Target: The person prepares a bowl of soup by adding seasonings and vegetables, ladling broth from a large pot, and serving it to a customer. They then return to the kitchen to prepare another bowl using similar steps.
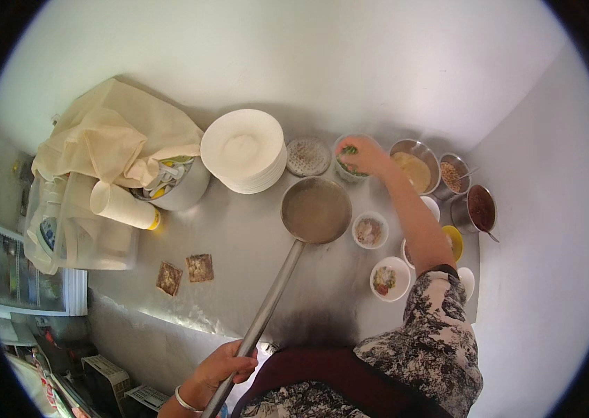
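My left hand (225, 364) grips the long metal handle of a large ladle (272, 300). The ladle's round bowl sits over the counter and seems to hold a cloudy brownish liquid. With fingers bent, my right hand (365, 154) reaches into a clear tub (349, 175) of chopped green herbs. Some greens show at its fingertips. Just below the ladle's right side stands a white bowl (370, 230) with powdery seasoning. Nearer to me, another white bowl (390, 279) contains greens, something red and pale seasoning. My right forearm partly hides other small bowls.
Right of the tub are metal containers of yellowish paste (414, 170), beans or nuts (451, 176) and dark red sauce (481, 206). Stacked white plates (243, 149) and a round perforated lid-like piece (308, 157) stand behind the ladle. Leftward are paper cups (124, 205), a plastic bin (98, 240) and cloth (111, 120).
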`<state>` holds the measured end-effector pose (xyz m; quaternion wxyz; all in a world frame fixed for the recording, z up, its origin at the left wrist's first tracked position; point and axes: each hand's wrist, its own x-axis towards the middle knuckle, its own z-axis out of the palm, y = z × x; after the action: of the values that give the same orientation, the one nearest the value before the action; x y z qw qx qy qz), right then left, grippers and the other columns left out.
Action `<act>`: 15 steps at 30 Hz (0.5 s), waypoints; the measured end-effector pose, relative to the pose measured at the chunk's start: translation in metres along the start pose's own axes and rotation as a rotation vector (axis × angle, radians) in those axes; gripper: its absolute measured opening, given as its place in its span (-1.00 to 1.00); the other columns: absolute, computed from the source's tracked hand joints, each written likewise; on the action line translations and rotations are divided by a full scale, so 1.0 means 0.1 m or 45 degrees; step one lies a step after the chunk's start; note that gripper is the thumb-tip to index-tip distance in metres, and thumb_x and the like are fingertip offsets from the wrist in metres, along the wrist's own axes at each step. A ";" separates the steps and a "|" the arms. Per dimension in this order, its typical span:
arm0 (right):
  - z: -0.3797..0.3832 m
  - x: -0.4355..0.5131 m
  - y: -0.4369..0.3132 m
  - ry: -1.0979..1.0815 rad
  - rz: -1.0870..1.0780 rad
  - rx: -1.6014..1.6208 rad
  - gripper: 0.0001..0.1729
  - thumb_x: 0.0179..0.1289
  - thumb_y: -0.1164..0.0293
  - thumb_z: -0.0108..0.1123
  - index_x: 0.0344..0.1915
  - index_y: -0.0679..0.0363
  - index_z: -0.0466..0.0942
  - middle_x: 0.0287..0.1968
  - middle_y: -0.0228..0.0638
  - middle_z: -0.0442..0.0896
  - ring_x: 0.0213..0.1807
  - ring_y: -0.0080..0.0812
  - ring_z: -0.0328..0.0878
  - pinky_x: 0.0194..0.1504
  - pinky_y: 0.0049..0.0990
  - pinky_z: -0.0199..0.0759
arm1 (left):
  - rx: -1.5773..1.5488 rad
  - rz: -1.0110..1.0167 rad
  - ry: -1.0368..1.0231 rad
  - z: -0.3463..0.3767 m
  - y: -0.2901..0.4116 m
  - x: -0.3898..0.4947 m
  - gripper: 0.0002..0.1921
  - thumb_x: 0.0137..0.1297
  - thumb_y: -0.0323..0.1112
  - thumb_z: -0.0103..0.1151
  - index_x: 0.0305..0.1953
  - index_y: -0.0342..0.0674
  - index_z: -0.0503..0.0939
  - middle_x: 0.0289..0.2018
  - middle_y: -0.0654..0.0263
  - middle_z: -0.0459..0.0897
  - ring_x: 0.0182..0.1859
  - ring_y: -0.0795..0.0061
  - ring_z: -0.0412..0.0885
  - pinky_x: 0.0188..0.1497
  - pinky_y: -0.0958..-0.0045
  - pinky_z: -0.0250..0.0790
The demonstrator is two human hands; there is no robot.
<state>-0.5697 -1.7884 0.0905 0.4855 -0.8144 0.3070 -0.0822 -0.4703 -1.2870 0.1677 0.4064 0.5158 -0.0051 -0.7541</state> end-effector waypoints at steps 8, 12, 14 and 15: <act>0.65 -0.67 -1.00 -0.190 -0.459 -0.554 -0.75 0.11 0.51 0.08 -0.16 0.19 0.52 -0.23 -0.23 0.60 -0.22 -0.26 0.53 -0.15 -0.39 0.38 | -0.082 0.066 -0.040 -0.07 -0.24 -0.18 -0.85 0.14 -0.45 0.13 -0.34 -0.25 0.35 -0.65 0.41 0.35 -0.72 0.69 0.25 -0.68 0.65 0.06; 0.90 -0.79 -1.46 -0.373 -0.443 -0.716 -0.80 0.09 0.55 0.04 -0.24 0.19 0.53 -0.18 -0.25 0.58 -0.05 -0.14 0.46 -0.03 -0.31 0.35 | -0.096 0.106 -0.102 -0.21 -0.48 -0.51 -0.84 0.17 -0.41 0.12 -0.34 -0.23 0.34 -0.65 0.42 0.34 -0.71 0.70 0.25 -0.65 0.64 0.09; 1.11 -0.93 -1.67 -0.461 -0.793 -0.853 -0.85 0.11 0.53 0.04 -0.28 0.19 0.52 -0.23 -0.23 0.57 -0.13 -0.13 0.47 -0.07 -0.23 0.31 | -0.095 0.150 -0.115 -0.33 -0.66 -0.71 -0.83 0.18 -0.39 0.12 -0.34 -0.23 0.33 -0.65 0.43 0.33 -0.71 0.71 0.25 -0.63 0.63 0.10; 1.28 -0.99 -1.74 -0.447 -0.937 -0.796 -0.87 0.11 0.51 0.06 -0.30 0.19 0.52 -0.25 -0.21 0.56 -0.16 -0.13 0.48 -0.04 -0.22 0.28 | -0.105 0.173 -0.108 -0.40 -0.81 -0.78 -0.83 0.18 -0.38 0.12 -0.34 -0.22 0.33 -0.65 0.43 0.33 -0.71 0.71 0.25 -0.63 0.62 0.11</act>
<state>-0.5202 -1.5773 0.1876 0.2019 -0.9764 -0.0762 -0.0139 -0.4775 -1.1679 0.1748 0.4770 0.4648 -0.0262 -0.7454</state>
